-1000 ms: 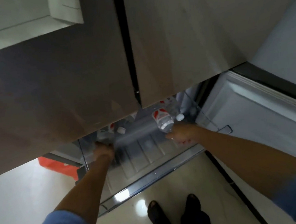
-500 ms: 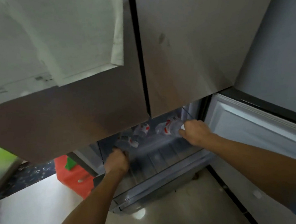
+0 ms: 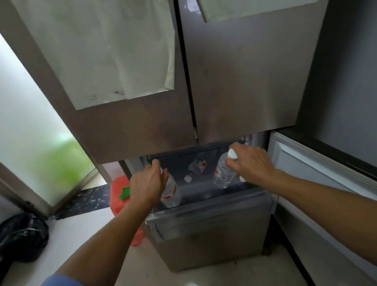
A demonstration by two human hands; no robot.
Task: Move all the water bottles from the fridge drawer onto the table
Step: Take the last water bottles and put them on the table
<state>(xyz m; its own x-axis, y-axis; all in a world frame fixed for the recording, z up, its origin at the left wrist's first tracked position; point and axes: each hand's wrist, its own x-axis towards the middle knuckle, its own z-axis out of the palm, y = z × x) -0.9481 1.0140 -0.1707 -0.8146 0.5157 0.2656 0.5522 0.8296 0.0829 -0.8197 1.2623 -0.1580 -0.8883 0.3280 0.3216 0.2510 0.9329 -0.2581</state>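
Head view shows your left hand [image 3: 146, 186] curled round the top of a clear plastic water bottle with a red-and-white label [image 3: 170, 192], which stands nearly upright at the left end of the pulled-out, steel-fronted fridge drawer [image 3: 208, 211]. Your right hand [image 3: 251, 166], well apart from the left, grips a second clear bottle [image 3: 223, 174] at its neck, by the white cap [image 3: 232, 154], at the drawer's right end. Between them a third bottle [image 3: 196, 167] lies on its side inside the drawer. A red plastic bag [image 3: 120, 196] sits on the floor just left of the fridge.
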